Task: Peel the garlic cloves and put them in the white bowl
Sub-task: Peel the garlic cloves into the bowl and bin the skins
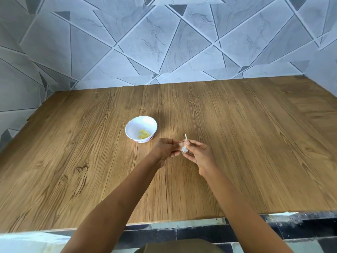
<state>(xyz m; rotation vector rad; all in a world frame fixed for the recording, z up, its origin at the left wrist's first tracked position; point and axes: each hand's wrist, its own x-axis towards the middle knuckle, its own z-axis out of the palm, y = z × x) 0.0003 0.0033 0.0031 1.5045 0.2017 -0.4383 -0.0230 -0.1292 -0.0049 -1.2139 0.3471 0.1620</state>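
peeling garlic (184,148) above table (237,143) | left hand (166,148) and right hand (198,154) fingers curled, pinching it | next: strip skin, drop clove in bowl (141,129) beside peeled cloves (144,134)

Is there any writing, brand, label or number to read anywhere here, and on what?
None can be read.
white bowl: only a blurred pinkish pattern near its base, no legible letters.
table, wall tiles, garlic: no text.
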